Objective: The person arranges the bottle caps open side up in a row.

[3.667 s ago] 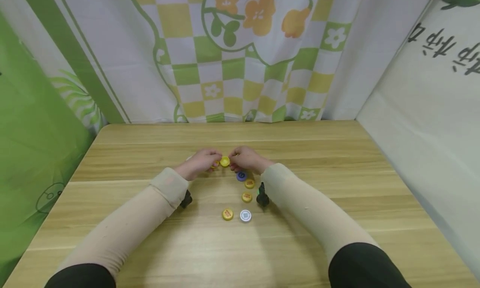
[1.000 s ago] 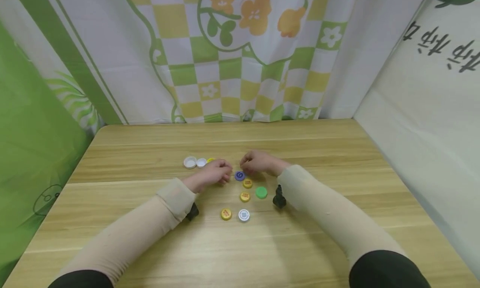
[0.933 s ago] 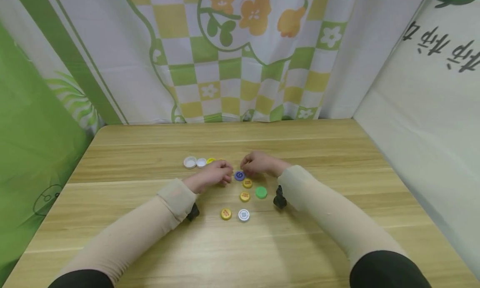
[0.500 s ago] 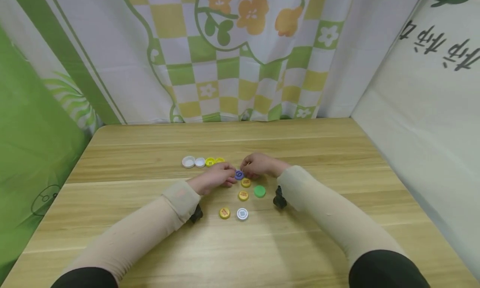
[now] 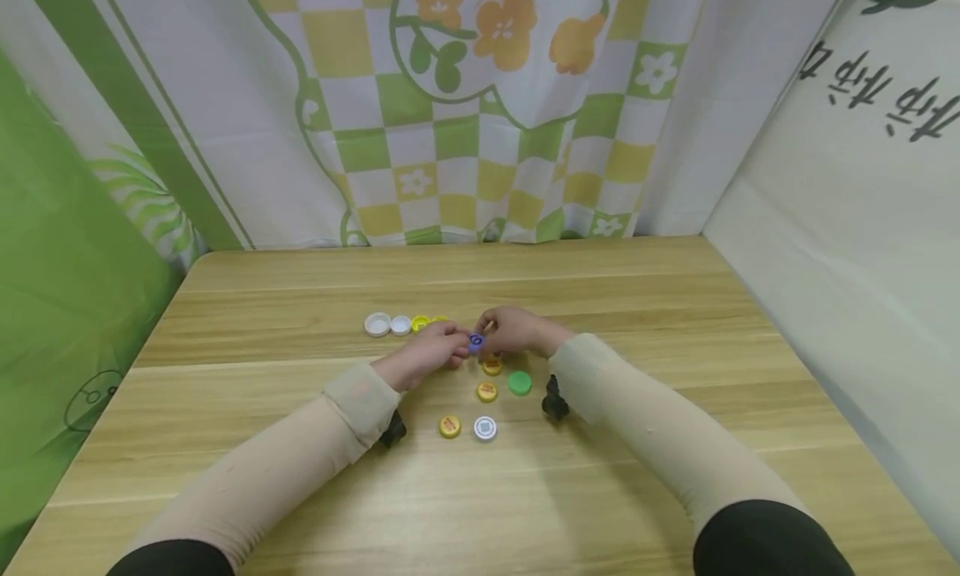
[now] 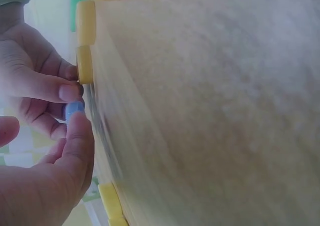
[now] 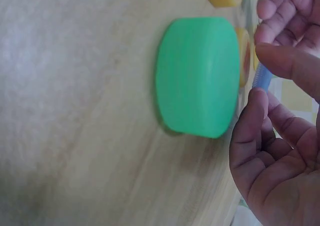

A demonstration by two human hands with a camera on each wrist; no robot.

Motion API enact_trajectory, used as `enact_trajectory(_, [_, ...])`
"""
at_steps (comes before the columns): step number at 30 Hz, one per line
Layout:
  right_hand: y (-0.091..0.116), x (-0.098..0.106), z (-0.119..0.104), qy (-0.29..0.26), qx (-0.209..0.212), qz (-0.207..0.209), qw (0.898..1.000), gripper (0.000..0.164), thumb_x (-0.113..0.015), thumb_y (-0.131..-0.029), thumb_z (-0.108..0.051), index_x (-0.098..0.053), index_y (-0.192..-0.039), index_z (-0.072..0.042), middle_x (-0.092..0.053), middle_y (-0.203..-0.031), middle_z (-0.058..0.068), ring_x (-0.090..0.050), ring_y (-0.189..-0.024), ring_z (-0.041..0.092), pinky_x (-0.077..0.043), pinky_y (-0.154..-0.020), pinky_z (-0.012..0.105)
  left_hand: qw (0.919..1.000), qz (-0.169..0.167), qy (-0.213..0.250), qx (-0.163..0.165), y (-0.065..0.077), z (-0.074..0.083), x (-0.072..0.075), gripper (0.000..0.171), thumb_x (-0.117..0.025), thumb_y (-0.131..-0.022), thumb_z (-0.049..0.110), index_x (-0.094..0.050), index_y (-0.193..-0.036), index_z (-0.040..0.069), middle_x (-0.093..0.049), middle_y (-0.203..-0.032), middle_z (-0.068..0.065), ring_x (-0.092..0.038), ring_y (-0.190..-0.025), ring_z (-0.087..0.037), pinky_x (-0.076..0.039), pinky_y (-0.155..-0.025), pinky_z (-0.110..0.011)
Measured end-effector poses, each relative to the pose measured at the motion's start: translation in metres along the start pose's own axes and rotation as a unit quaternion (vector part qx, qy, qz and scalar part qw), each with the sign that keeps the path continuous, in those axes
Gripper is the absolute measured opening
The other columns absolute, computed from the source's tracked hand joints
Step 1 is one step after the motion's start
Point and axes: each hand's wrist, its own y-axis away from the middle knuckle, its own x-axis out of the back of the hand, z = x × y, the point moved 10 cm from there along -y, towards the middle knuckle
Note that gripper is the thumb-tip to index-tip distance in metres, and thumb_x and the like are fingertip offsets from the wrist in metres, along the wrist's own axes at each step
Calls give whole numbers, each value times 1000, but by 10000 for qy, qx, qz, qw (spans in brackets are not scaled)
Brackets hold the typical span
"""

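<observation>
In the head view my right hand (image 5: 513,329) pinches a small blue bottle cap (image 5: 476,342) just above the table. The right wrist view shows the blue cap (image 7: 262,77) between the right thumb and a fingertip. My left hand (image 5: 427,353) comes from the left, a fingertip touching the cap; its thumb stands apart in the left wrist view. Below the right hand lies a yellow cap (image 5: 492,368), partly hidden. A green cap (image 5: 519,383) and another yellow cap (image 5: 487,391) sit nearer me.
On the wooden table (image 5: 262,393), a row runs left of the hands: a large white cap (image 5: 377,324), a smaller white cap (image 5: 401,325) and yellow caps (image 5: 420,323). Nearer me lie a yellow cap (image 5: 449,427) and a white printed cap (image 5: 485,428). A patterned curtain (image 5: 480,142) hangs behind.
Earlier my hands were at a yellow cap in the back row; then they parted and came to the blue cap. The right hand has lifted it slightly off the table. The green cap has come into view.
</observation>
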Motion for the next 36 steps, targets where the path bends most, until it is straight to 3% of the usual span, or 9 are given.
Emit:
enact_trajectory(6, [-1, 3, -2, 279, 117, 129, 9995, 28, -78, -88, -10, -66, -113, -4, -68, -91, 4, -60, -78, 15, -50, -70, 25, 9999, 44, 50, -132, -2, 4, 2, 39, -46, -106, 6, -49, -138, -16, -60, -129, -27, -63, -110, -30, -56, -97, -37])
enact_trajectory(18, [-1, 1, -6, -184, 274, -174, 9993, 31, -68, -98, -16, -67, -123, 3, -69, -103, 7, -63, -92, 19, -55, -80, 30, 9995, 204, -51, -219, -3, 6, 13, 38, -47, -108, 13, -52, -136, -14, -61, -120, -20, -60, -109, -28, -54, -99, -39])
enact_trajectory(24, [-4, 8, -6, -381, 306, 112, 9987, 23, -65, -102, -17, -69, -114, 2, -66, -90, 5, -60, -81, 16, -53, -73, 27, 9990, 346, -189, -225, -6, 5, 19, 36, -48, -108, 12, -56, -134, -12, -61, -125, -22, -60, -115, -32, -53, -100, -38])
enact_trajectory(27, [-5, 11, -7, -597, 300, 305, 9973, 17, -61, -103, -11, -67, -111, 3, -64, -87, 6, -58, -78, 16, -52, -72, 27, 9969, 552, -389, -395, -7, 9, 23, 34, -52, -104, 9, -58, -132, -10, -64, -123, -22, -63, -114, -32, -55, -98, -38])
enact_trajectory(31, [-5, 15, -10, -758, 313, 497, 9954, 14, -58, -103, -8, -66, -107, 4, -65, -89, 9, -61, -81, 18, -55, -76, 30, 9934, 793, -524, -642, -8, 19, 28, 33, -59, -103, 12, -60, -129, -7, -65, -122, -21, -66, -111, -34, -56, -96, -39])
enact_trajectory(36, [-7, 14, -12, -864, 187, 620, 9942, 14, -59, -103, -9, -65, -107, 3, -67, -97, 11, -65, -86, 19, -59, -82, 31, 9928, 809, -592, -655, -9, 24, 27, 32, -65, -102, 17, -62, -125, -5, -65, -119, -19, -67, -106, -34, -58, -92, -38])
